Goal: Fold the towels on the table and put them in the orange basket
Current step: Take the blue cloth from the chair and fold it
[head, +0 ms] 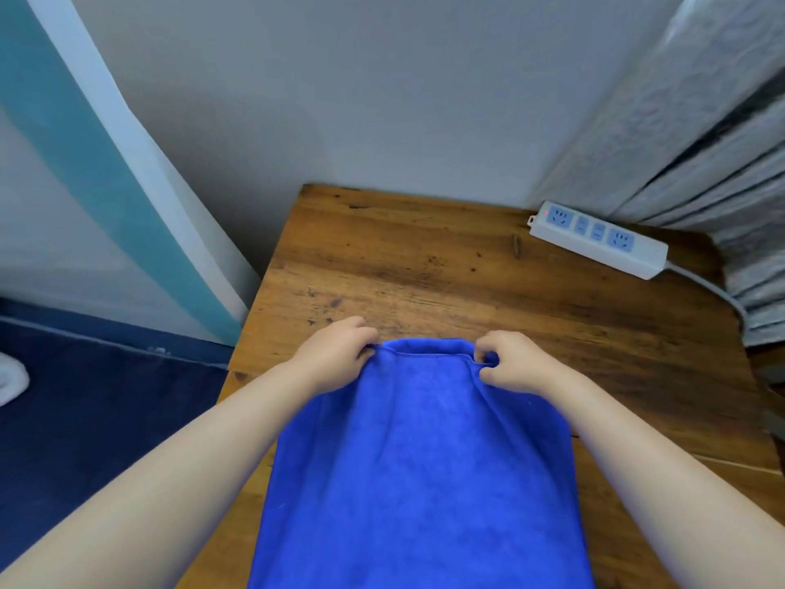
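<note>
1. Wooden bench (446, 257) stands in a corner, with a white power strip (599, 238) at its far right.
2. Blue towel (420, 461) lies on it, running toward the person.
3. Left hand (335, 354) and right hand (512, 361) each pinch one far corner.
4. Advice: keep both corners level and the edge tight, then match the edges before pressing the fold.
5. No orange basket is visible.

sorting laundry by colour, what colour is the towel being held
Solid bright blue towel, no pattern, pinched at its far corners by both hands; the head view shows it.
</note>
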A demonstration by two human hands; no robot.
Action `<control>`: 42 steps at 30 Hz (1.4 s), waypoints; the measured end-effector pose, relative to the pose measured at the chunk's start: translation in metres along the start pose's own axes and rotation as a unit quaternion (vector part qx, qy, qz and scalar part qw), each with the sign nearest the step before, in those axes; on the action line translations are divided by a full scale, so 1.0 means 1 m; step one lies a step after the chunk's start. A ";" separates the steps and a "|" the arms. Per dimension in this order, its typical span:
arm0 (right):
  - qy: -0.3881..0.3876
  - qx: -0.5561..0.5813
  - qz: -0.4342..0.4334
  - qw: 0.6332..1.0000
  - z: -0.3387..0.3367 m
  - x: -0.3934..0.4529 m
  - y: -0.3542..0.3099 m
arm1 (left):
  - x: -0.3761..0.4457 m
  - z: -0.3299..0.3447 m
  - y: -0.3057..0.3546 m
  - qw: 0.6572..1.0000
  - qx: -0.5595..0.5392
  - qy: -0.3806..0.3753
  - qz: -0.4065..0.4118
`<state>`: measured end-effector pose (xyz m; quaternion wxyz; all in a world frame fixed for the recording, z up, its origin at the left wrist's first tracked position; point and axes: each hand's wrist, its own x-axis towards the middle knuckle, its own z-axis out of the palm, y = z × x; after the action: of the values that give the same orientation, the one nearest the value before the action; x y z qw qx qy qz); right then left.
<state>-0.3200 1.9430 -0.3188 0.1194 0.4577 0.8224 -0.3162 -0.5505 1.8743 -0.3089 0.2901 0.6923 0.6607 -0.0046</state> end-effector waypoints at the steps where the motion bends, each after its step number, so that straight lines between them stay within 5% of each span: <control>1: 0.004 -0.022 -0.012 1.000 0.000 -0.003 -0.003 | 0.004 0.004 0.003 1.000 0.006 -0.003 -0.008; 11: -0.032 -0.212 -0.168 0.962 0.031 -0.078 0.002 | -0.006 0.034 0.028 0.995 0.059 -0.072 0.044; 23: -0.105 -0.305 -0.001 0.947 0.042 -0.112 0.005 | -0.037 0.048 0.043 0.977 0.099 -0.184 0.048; 26: -0.044 -0.278 0.023 0.959 0.056 -0.126 -0.002 | -0.053 0.055 0.046 0.983 0.083 -0.161 0.017; 30: 0.106 -0.285 -0.046 0.952 0.063 -0.141 0.006 | -0.065 0.058 0.031 0.986 0.027 -0.043 -0.159; 33: 0.124 -0.274 -0.069 0.951 0.064 -0.144 0.012 | -0.069 0.062 0.021 0.977 0.040 -0.038 -0.207; 38: 0.050 -0.257 0.076 0.962 0.059 -0.129 0.012 | -0.072 0.061 0.018 0.980 0.137 -0.027 -0.140; 42: 0.082 -0.259 0.043 0.962 0.061 -0.129 0.001 | -0.071 0.058 0.012 0.984 0.031 0.053 -0.170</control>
<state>-0.2537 1.8178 -0.3034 0.1793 0.4704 0.8627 -0.0488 -0.5269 1.7864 -0.3244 0.2283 0.5776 0.7828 -0.0374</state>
